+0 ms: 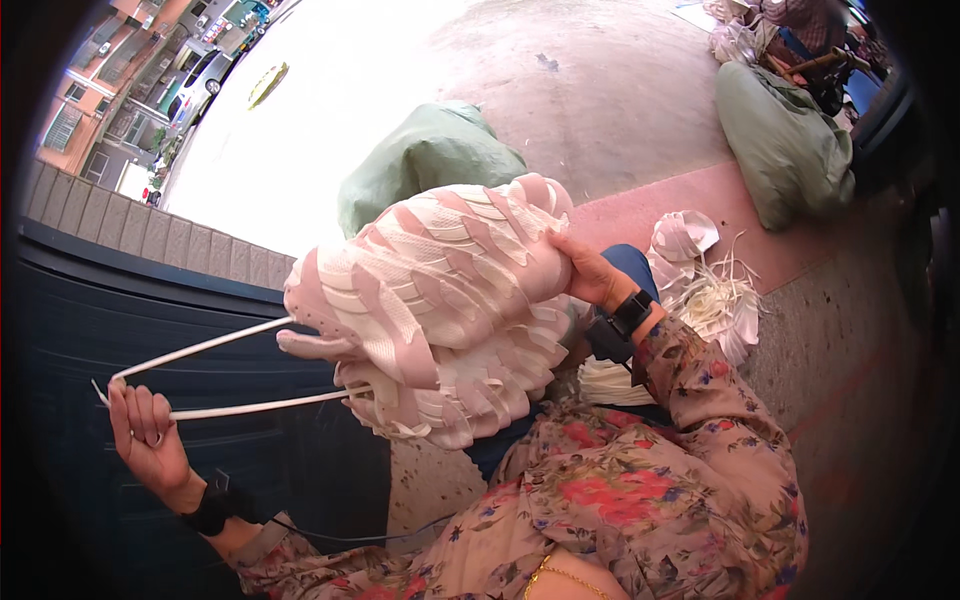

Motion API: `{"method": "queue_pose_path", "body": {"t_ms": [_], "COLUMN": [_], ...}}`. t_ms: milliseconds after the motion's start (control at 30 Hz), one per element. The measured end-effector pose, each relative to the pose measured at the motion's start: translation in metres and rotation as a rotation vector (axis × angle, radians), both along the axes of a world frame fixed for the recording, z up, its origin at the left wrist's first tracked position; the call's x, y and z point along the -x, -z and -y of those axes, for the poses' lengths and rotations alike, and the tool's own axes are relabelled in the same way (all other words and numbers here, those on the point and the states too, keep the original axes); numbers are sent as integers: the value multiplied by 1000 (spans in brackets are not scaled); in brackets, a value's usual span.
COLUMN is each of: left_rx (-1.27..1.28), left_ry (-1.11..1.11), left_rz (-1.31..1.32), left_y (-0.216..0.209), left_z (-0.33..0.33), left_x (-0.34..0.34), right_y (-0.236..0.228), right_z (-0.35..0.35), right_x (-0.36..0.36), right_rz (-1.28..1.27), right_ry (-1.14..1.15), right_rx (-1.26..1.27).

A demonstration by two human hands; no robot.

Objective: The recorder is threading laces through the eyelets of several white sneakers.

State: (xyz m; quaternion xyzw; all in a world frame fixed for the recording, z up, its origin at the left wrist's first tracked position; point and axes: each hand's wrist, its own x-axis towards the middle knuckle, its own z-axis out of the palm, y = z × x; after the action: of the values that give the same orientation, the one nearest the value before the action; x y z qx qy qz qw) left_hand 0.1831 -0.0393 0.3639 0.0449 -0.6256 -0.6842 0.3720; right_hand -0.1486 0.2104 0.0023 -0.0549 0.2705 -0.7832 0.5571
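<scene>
A thick bundle of pink and white shoe uppers (430,270) lies across my lap, layered one over another. My right hand (592,275) grips its right end, thumb on top and the other fingers partly hidden behind. Out to the left, my left hand (148,440) is closed on a white shoelace (228,343). Two strands of the lace run taut from that hand to the left side of the bundle, and a short tip sticks out past the fingers. Where the strands enter the uppers, eyelet holes show on the upper strand's side.
Beyond the bundle stands a green sack (430,150); another green sack (785,150) leans at the far right, near a person and more material. White laces (718,300) and pale uppers (683,238) lie heaped on the ground to my right. A dark blue panel (250,450) borders my left.
</scene>
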Motion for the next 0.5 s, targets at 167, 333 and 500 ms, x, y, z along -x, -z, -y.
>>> {"method": "queue_pose_path", "body": {"t_ms": [167,333,500], "left_rx": [36,32,402], "left_ry": [90,-36,-346], "left_rz": [119,34,99], "left_y": [0,-23,-17], "left_z": [3,56,82], "left_x": [88,99,75], "right_y": [-2,-96,-162], "right_z": [21,48,58], "right_x": [22,39,93], "right_rz": [76,-463,-112], "right_ry": [152,342,146], "right_rx": [117,102,283]}}
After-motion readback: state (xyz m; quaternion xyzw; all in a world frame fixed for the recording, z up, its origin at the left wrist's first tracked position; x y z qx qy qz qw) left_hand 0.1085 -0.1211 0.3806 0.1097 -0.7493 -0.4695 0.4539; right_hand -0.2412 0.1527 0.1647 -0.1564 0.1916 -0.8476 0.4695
